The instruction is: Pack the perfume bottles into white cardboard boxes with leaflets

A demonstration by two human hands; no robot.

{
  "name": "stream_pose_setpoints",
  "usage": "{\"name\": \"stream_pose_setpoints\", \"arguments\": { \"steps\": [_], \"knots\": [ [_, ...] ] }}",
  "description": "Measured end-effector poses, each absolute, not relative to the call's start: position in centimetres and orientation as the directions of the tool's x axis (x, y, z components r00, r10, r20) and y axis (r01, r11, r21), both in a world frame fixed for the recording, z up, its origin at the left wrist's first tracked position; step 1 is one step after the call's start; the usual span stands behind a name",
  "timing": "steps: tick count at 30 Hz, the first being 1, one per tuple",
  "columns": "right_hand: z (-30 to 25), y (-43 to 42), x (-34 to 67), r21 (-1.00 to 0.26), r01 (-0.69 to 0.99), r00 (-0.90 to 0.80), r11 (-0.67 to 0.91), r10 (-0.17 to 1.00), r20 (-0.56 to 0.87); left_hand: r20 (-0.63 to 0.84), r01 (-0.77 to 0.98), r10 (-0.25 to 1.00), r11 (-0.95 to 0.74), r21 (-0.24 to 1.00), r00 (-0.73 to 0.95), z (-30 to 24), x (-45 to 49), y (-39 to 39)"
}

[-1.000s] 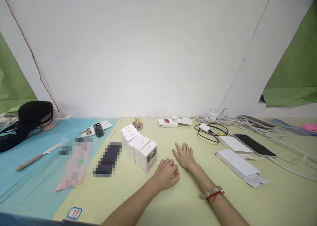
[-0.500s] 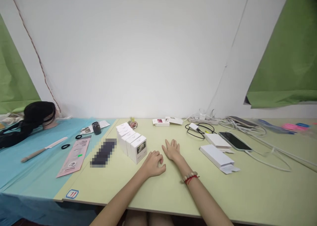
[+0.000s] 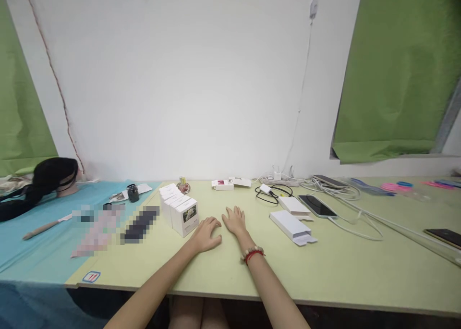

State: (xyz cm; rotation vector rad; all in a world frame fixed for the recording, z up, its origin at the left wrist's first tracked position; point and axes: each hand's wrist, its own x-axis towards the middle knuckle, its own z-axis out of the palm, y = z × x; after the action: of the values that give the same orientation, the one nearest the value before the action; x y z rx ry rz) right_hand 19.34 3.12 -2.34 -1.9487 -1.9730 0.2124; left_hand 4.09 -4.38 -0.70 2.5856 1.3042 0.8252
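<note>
My left hand (image 3: 207, 234) rests on the pale yellow-green table (image 3: 209, 281), its fingers apart and curved, with nothing in it. Just beyond its fingers, to the left, stands a row of white boxes (image 3: 185, 217); the nearest one carries a dark picture. My right hand (image 3: 235, 219) lies palm down on the table, fingers spread and holding nothing. A beaded bracelet (image 3: 254, 253) with red cord circles the right wrist. To the right of that hand lie two flat white cartons, the nearer carton (image 3: 290, 225) with its end flap out.
A phone (image 3: 317, 206) with a white cable, a coiled black cable (image 3: 273, 193) and a power strip (image 3: 277, 181) occupy the right. Small opened boxes (image 3: 223, 185) lie by the wall. On the blue cloth (image 3: 32, 259) are a knife (image 3: 43, 229), a dark jar (image 3: 133, 193) and a black-wigged head (image 3: 55, 175).
The view has turned to the right, so the table items shift left in it. My left hand's fingers have opened out from a more curled shape. My right hand stays flat.
</note>
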Motion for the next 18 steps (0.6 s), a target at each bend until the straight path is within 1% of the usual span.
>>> {"name": "stream_pose_setpoints", "arguments": {
  "steps": [9,18],
  "knots": [
    [-2.6,3.1,20.2,-0.408,0.901,-0.029,0.147,0.959,0.283,0.471,0.715,0.763,-0.617,0.329,0.443,-1.2,3.8,-4.6],
    [-3.0,2.0,20.7,-0.484,0.843,-0.08,0.234,0.945,0.317,0.465,0.73,0.777,-0.598,0.332,0.424,-1.7,3.6,-4.7]
  ]
}}
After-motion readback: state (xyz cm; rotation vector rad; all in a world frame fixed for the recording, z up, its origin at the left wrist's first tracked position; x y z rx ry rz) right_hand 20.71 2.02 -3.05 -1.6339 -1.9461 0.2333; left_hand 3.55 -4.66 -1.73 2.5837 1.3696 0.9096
